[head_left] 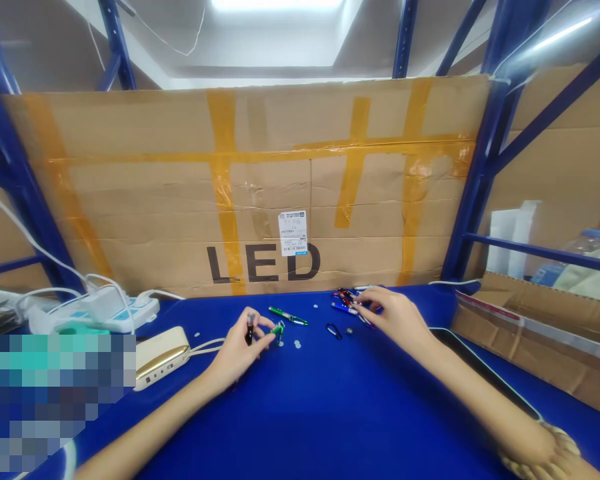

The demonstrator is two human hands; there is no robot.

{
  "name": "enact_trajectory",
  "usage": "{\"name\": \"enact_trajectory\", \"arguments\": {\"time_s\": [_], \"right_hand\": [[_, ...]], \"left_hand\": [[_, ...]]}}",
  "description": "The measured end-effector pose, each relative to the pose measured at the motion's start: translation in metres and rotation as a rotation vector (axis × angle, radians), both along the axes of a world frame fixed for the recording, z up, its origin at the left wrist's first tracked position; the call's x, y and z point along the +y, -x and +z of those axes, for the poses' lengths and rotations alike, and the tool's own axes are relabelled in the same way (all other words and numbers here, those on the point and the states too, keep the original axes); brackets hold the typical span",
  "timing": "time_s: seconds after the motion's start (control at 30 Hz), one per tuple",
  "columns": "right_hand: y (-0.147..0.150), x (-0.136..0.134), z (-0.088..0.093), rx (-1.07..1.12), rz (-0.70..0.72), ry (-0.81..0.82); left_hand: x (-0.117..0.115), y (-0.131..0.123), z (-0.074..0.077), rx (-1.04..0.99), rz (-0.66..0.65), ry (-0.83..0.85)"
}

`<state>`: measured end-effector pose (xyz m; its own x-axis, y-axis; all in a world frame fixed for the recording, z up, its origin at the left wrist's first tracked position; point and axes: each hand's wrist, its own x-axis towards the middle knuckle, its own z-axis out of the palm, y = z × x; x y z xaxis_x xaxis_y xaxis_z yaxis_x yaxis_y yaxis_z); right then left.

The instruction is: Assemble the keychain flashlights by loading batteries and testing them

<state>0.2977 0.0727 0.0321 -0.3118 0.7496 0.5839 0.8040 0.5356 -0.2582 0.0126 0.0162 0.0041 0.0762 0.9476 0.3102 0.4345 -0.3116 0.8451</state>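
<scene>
My left hand (243,347) is closed, pinching a small shiny green clip-like piece (279,329) between thumb and fingertips. A short dark cylinder (250,329) with a pale top is also tucked among its fingers. My right hand (395,313) reaches over a small pile of red and dark metal pieces (344,295) at the back. Its fingers are bent together beside a blue pen-like stick (344,308); what they grip is hidden. Between the hands lie a green pen-like stick (289,316) and a dark blue carabiner (333,331).
Small pale discs (297,345) are scattered on the blue table (320,413). To the left are a cream box-shaped device (163,357) with a cable and a white power strip (137,313). A dark flat tray-like object (485,370) lies under my right forearm. A cardboard panel (260,193) stands behind.
</scene>
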Motion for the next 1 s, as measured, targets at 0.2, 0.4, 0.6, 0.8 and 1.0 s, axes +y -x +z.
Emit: {"name": "enact_trajectory", "arguments": {"time_s": [0.2, 0.4, 0.6, 0.8, 1.0], "right_hand": [[0.006, -0.005, -0.004, -0.105, -0.041, -0.019], [0.007, -0.007, -0.008, -0.034, 0.05, -0.192], [0.04, -0.04, -0.02, 0.168, 0.531, -0.444], [0.061, -0.072, -0.021, 0.17, 0.688, -0.595], [0.066, -0.075, -0.022, 0.213, 0.704, -0.564]], "left_hand": [[-0.012, -0.015, -0.014, 0.102, -0.139, 0.043], [-0.012, -0.01, -0.013, -0.114, 0.103, -0.167], [-0.041, -0.034, -0.011, -0.106, -0.106, -0.067], [-0.052, -0.045, -0.015, -0.013, -0.278, -0.041], [-0.05, -0.046, -0.018, -0.013, -0.312, -0.05]]}}
